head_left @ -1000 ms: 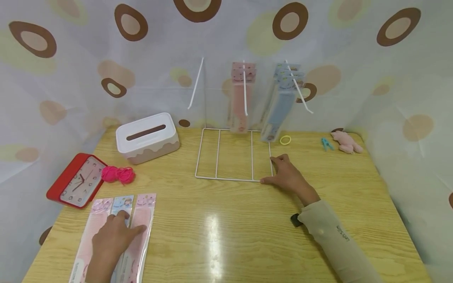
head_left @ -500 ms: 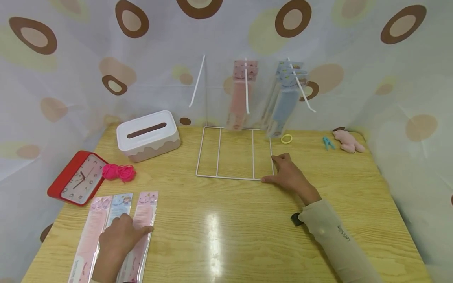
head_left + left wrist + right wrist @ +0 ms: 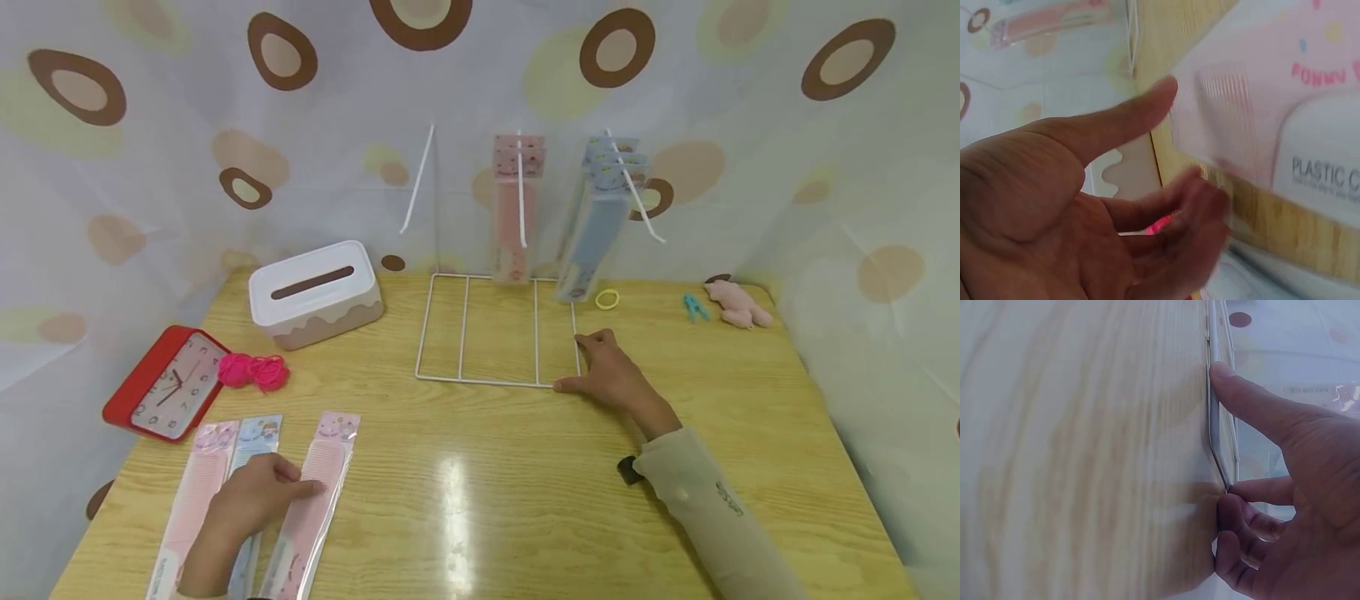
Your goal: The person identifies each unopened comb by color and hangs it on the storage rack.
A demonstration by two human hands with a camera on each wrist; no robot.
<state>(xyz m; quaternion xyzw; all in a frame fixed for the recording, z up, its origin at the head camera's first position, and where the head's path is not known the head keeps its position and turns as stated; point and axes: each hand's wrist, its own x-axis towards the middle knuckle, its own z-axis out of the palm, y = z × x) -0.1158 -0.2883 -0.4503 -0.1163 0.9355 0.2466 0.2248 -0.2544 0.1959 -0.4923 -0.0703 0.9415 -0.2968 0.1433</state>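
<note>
My left hand (image 3: 258, 496) is over a pink packaged comb (image 3: 313, 500), the rightmost of three on the table. Its thumb reaches onto the pack, while its other fingers bend loosely near the pack's left edge. In the left wrist view, the clear wrapper (image 3: 1229, 119) shows close by the thumb, and the fingers are blurred. A blue packaged comb (image 3: 247, 450) lies partly under the hand, beside another pink packaged comb (image 3: 198, 492). My right hand (image 3: 611, 375) holds the front right corner of the white wire rack (image 3: 487, 382), thumb on the front wire (image 3: 1213, 406), index finger at the side.
Pink packaged combs (image 3: 513, 217) hang on the rack's middle hook and blue ones (image 3: 600, 225) on the right hook; the left hook (image 3: 417, 179) is bare. Around stand a tissue box (image 3: 315, 292), red clock (image 3: 168, 383), pink yarn (image 3: 253, 371), yellow band (image 3: 607, 299), blue clip (image 3: 695, 307) and pink plush toy (image 3: 738, 304).
The rightmost pink comb pack has slid to the right and tilted, away from the blue one. My left hand has shifted right with it. My right hand stays at the rack corner.
</note>
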